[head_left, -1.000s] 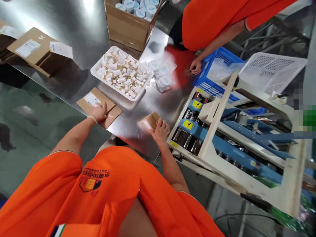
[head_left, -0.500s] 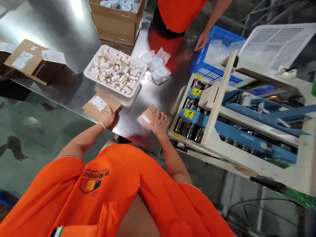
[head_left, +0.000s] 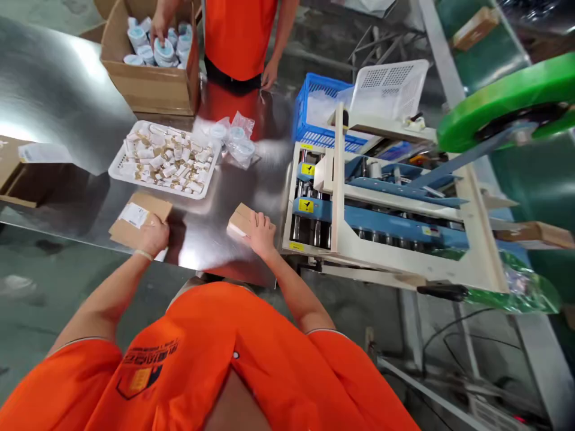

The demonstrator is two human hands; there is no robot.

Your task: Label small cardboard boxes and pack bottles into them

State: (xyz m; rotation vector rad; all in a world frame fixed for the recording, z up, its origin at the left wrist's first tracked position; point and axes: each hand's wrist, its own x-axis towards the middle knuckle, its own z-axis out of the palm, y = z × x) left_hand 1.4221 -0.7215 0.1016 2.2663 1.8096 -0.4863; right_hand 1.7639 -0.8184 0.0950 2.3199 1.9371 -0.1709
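My left hand (head_left: 154,234) grips the near right side of a brown cardboard box (head_left: 130,215), which has a white printed label on top. Part of that box's edge is hidden under my fingers. On the steel table (head_left: 202,230) to the right, my right hand (head_left: 260,232) is closed on the right end of a smaller cardboard box (head_left: 241,219). Behind both boxes lies a white plastic basket (head_left: 117,173) full of small bottles (head_left: 169,160) with white labels. Several bagged round jars (head_left: 238,145) rest beside the basket.
A sealing machine (head_left: 314,206) with rollers and blue rails stands at the right, a green tape roll (head_left: 503,99) over it. A co-worker's hand (head_left: 160,27) is on jars in a large carton (head_left: 148,87). Another cardboard box (head_left: 11,161) sits far left. Behind the machine is a blue crate (head_left: 302,108).
The view has swung right, showing the tape roll and more of the machine. Both of my hands still hold their boxes. A co-worker's hand now shows in the carton of jars.
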